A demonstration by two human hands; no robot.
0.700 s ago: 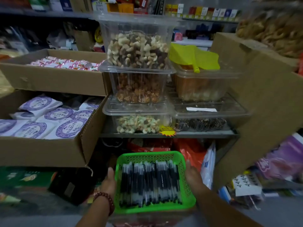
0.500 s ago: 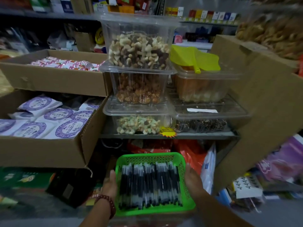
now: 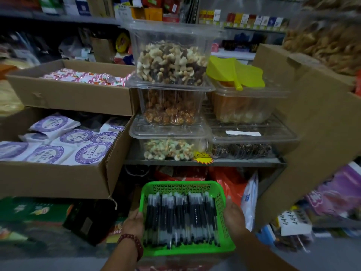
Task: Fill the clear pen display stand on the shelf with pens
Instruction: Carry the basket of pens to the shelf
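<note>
Setting: shop aisle, with a metal shelf (image 3: 244,162) of stacked clear snack tubs (image 3: 172,61) just above and behind the green basket (image 3: 187,251).
Pens: black-and-clear pens (image 3: 181,220) lie side by side inside the green basket.
Hands: left hand (image 3: 134,222) grips the basket's left wall, right hand (image 3: 233,216) grips its right wall.
Wrist: bead bracelet (image 3: 132,241) beside the basket's near left corner.
Boxes: open cardboard box (image 3: 58,178) of purple-printed packets up and left of the basket.

Single head-worn wide-angle view, facing forward and down, green basket (image 3: 187,251) very close at the bottom edge, snack shelf (image 3: 234,162) near, straight ahead, edges blurred
</note>
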